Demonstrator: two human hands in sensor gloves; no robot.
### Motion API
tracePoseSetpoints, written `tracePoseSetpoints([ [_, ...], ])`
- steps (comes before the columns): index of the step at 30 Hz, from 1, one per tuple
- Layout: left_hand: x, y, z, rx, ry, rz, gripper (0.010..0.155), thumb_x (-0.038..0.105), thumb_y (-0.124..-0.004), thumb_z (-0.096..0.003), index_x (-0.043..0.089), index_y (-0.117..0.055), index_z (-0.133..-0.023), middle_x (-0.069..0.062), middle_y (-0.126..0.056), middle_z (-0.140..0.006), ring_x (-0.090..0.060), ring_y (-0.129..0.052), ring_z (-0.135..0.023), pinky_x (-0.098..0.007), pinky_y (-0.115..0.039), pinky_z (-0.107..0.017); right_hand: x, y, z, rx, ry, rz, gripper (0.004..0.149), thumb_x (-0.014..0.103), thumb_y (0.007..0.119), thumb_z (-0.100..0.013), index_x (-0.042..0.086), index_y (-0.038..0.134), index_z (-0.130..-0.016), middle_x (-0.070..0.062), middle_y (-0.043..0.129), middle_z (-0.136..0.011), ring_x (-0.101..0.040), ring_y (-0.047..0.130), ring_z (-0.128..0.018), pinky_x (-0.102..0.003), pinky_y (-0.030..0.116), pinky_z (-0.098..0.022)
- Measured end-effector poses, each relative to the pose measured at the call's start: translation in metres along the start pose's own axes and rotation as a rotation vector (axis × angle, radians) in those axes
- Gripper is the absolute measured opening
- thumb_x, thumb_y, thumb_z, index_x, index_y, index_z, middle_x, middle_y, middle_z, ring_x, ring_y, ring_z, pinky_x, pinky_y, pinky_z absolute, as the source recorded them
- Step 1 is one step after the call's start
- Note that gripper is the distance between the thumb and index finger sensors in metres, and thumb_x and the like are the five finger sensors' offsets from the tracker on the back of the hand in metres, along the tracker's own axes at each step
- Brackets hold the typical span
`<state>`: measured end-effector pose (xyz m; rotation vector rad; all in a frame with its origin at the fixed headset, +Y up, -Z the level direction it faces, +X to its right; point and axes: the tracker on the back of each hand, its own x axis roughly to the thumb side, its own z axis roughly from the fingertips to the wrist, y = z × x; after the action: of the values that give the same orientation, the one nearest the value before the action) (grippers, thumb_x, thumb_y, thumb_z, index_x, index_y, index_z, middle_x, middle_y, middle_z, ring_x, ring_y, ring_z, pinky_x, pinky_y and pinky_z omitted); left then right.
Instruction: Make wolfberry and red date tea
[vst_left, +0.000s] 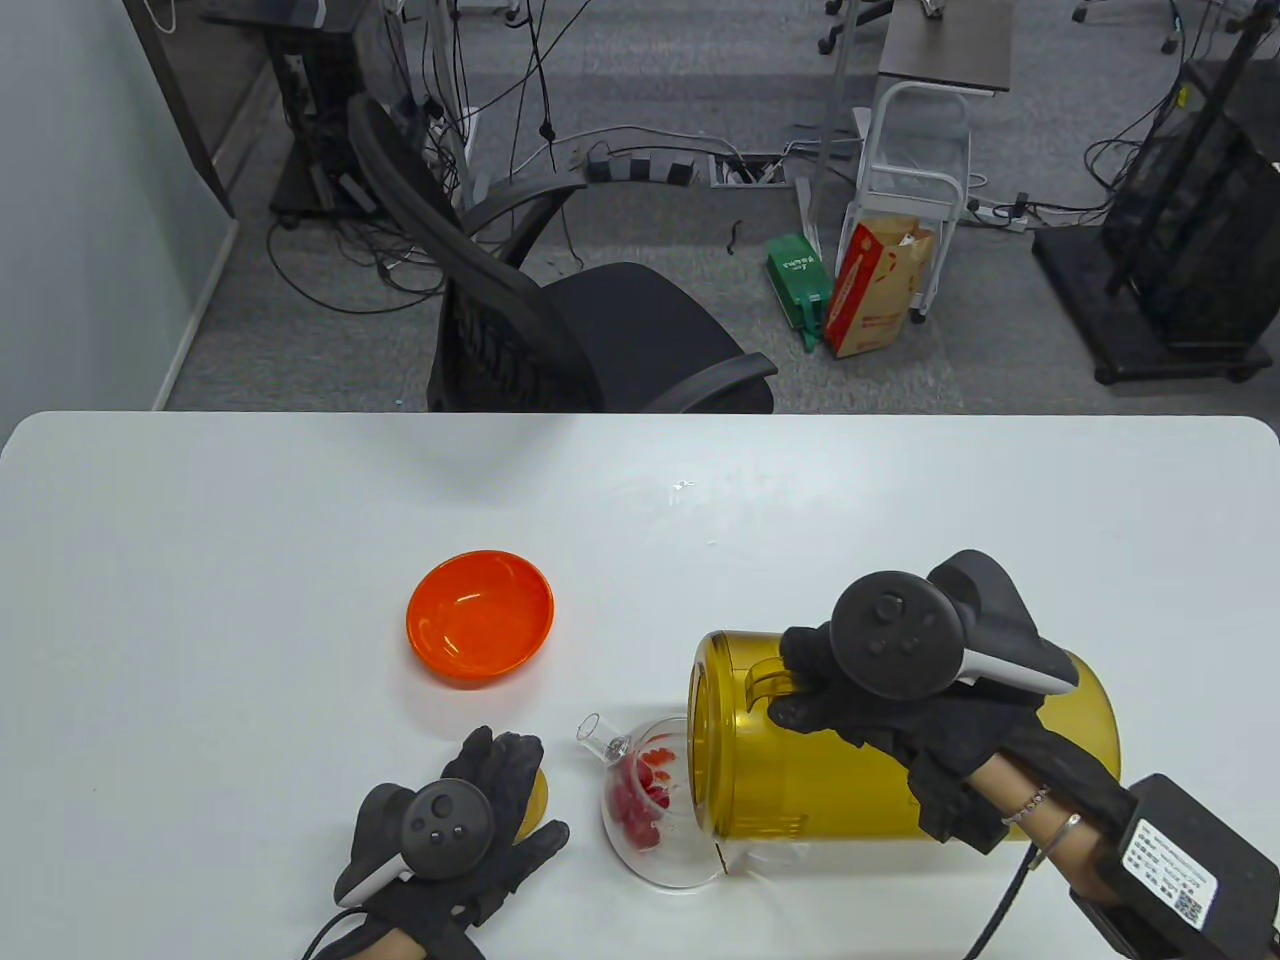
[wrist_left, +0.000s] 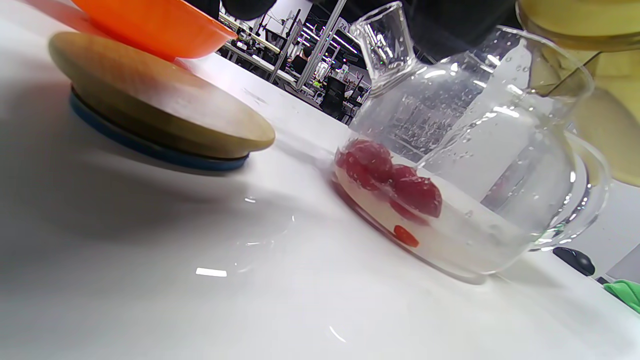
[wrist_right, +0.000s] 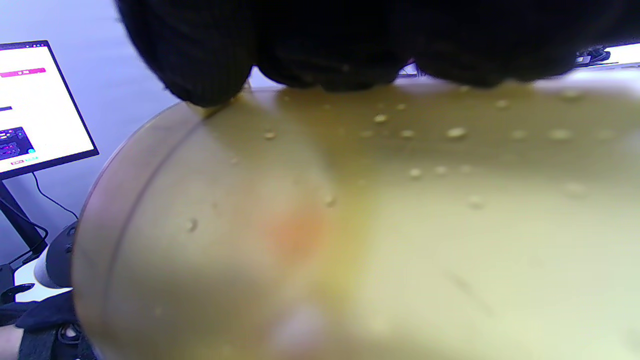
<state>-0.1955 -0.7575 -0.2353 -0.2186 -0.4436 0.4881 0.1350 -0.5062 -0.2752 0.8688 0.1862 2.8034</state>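
My right hand (vst_left: 850, 700) grips the handle of a yellow translucent pitcher (vst_left: 820, 780), which is tipped on its side with its mouth over a glass teapot (vst_left: 650, 810). The pitcher wall fills the right wrist view (wrist_right: 375, 225) under my gloved fingers (wrist_right: 325, 40). The teapot (wrist_left: 475, 150) holds red dates (wrist_left: 395, 180), a few wolfberries and a shallow layer of water. My left hand (vst_left: 490, 810) lies open and flat on the table left of the teapot, fingers over a round wooden lid (vst_left: 537, 795). The lid (wrist_left: 150, 110) lies flat on the table.
An empty orange bowl (vst_left: 480, 615) sits behind my left hand, and shows in the left wrist view (wrist_left: 150, 25). A black office chair (vst_left: 560, 330) stands beyond the table's far edge. A monitor (wrist_right: 35, 105) shows at the left of the right wrist view.
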Motion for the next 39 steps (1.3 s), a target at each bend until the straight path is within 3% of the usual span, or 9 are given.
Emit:
tracePoseSetpoints([
  [39, 0.0006, 0.0005, 0.0007, 0.004, -0.001, -0.006, 0.080, 0.052, -0.067, -0.0594, 0.004, -0.029, -0.111, -0.032, -0.038, -0.116, -0.055, -0.023, -0.104, -0.066, -0.033, -0.070, 0.0019, -0.0006, -0.0025, 0.007, 0.003, -0.002, 0.042, 0.048, 0.085, -0.047, 0.012, 0.087, -0.069, -0.008, 0.094, -0.039, -0.022, 0.093, -0.020, -0.047, 0.083, -0.022],
])
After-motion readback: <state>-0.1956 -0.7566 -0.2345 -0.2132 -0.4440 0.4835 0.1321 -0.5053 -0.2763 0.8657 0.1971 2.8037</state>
